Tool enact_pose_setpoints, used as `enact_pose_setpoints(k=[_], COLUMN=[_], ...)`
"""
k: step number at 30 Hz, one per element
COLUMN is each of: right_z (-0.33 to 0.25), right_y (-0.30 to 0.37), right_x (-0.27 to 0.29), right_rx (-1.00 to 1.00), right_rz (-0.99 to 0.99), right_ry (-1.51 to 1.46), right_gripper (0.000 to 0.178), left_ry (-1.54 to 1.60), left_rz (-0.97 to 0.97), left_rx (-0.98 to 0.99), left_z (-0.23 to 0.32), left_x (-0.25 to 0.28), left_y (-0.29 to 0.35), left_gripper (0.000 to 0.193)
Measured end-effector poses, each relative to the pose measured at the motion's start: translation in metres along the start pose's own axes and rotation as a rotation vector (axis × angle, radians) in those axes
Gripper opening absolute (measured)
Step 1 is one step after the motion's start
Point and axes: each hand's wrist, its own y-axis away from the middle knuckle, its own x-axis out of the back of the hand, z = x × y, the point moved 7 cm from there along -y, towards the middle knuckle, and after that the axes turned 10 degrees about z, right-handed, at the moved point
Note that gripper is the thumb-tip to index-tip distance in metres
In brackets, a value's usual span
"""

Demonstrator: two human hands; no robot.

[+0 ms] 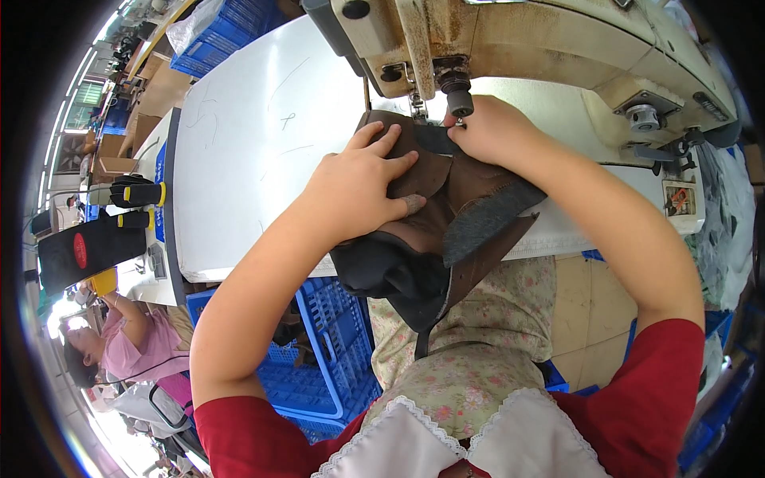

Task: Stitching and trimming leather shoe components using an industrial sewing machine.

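A brown leather shoe upper (pixel 430 179), by its shape, lies folded on the white machine bed, its black lining (pixel 390 271) sagging over the front edge. The top of the piece reaches the presser foot (pixel 417 105) of a sewing machine (pixel 550 40). With fingers spread, my left hand (pixel 362 179) lies across the left side of the leather, thumb pointing toward its middle. My right hand (pixel 486 131) is closed on the upper edge, just right of the presser foot, with its fingers partly hidden. Between the hands a dark flap (pixel 490 223) is turned up.
Blue plastic crates (pixel 323 350) stand below the table to the left, another blue crate (pixel 231 36) at the far left. Loose threads (pixel 288 119) lie on the white tabletop (pixel 231 159). A person in pink (pixel 143 342) works at a neighbouring machine. Clear plastic sheeting (pixel 725 215) hangs at right.
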Motion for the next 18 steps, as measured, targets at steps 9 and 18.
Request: enact_pose_setpoints(k=[9,18], right_z=[0.002,-0.001], right_y=[-0.004,-0.008], right_x=[-0.009,0.000], right_rx=[0.024,-0.139], right_rz=[-0.156,-0.232], right_ry=[0.015,0.082], right_gripper=[0.026,0.033], left_ry=[0.094,0.040], left_rz=[0.017,0.112], left_rx=[-0.011,-0.124], left_z=[-0.007,0.004], left_x=[-0.002,0.001], left_y=[-0.006,-0.016], left_gripper=[0.066,0.063])
